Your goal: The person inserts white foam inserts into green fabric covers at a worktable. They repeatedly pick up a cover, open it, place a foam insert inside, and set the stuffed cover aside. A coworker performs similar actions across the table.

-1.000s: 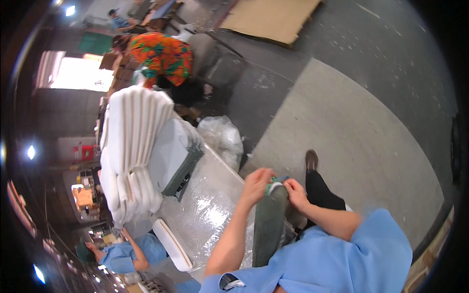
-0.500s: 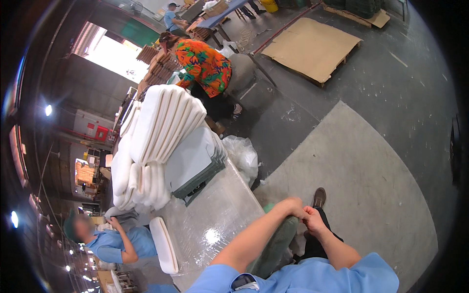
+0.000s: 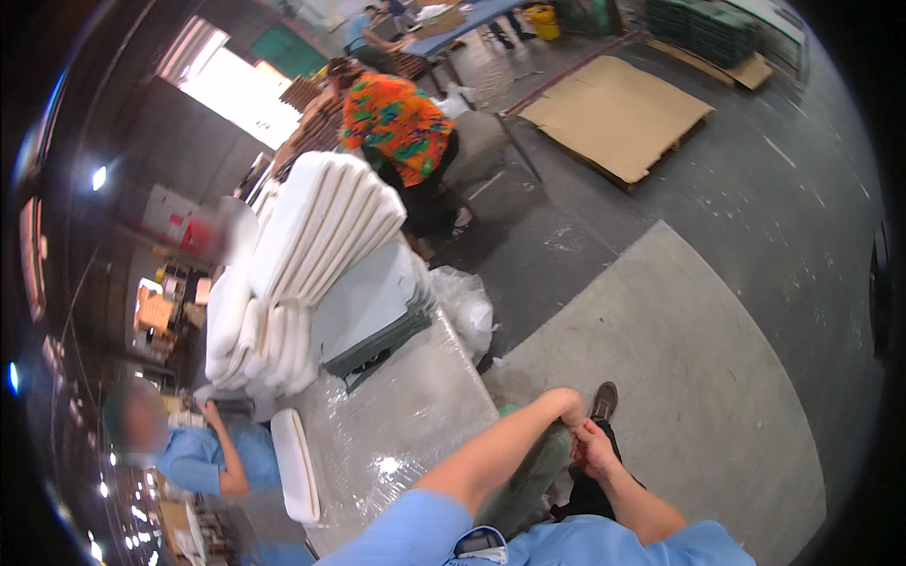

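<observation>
A dark green cushion (image 3: 528, 481) stands on edge against my body, beside the table's near edge, partly hidden under my left forearm. My left hand (image 3: 565, 406) bends over its far end with the fingers curled down and closed on it. Just right of it, my right hand (image 3: 593, 449) meets the left fingertips in a pinch. What lies between the right fingers is too small to make out. To the left is a plastic-wrapped table (image 3: 415, 406). It bears a stack of flat dark green covers (image 3: 368, 307) and a single white foam pad (image 3: 296, 467).
White foam pads (image 3: 326, 226) are piled at the table's far end, by a clear plastic bag (image 3: 462, 307). A co-worker in blue (image 3: 222, 457) stands left; another in an orange patterned shirt (image 3: 396, 123) bends beyond. Cardboard (image 3: 618, 113) covers a pallet on the floor.
My view has shifted slightly. Both hands stay together at the cushion's end, with the right fingers a little lower. The person in the orange shirt has bent and turned further away.
</observation>
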A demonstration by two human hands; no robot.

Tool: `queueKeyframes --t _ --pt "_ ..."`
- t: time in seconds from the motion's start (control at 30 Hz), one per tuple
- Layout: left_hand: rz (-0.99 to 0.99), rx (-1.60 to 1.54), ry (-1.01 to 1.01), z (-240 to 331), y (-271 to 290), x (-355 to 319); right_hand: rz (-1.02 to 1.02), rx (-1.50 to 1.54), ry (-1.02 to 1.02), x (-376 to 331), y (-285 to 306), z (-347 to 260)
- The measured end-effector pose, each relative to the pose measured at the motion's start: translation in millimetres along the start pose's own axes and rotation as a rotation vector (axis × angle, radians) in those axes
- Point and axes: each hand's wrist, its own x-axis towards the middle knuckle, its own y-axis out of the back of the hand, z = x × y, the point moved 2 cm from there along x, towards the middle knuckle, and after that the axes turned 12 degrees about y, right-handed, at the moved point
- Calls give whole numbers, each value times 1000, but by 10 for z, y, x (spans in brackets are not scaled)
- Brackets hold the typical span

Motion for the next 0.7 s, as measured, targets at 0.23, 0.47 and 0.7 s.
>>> queueKeyframes --t 0.23,0.47,0.7 --pt "-105 -390 -2 -43 -7 30 7 364 22 77 -70 739" --pt "-31 -622 -83 0 -177 -25 44 129 -141 83 -19 568" --pt "152 -613 -201 136 -214 -255 126 -83 -161 -9 172 442"
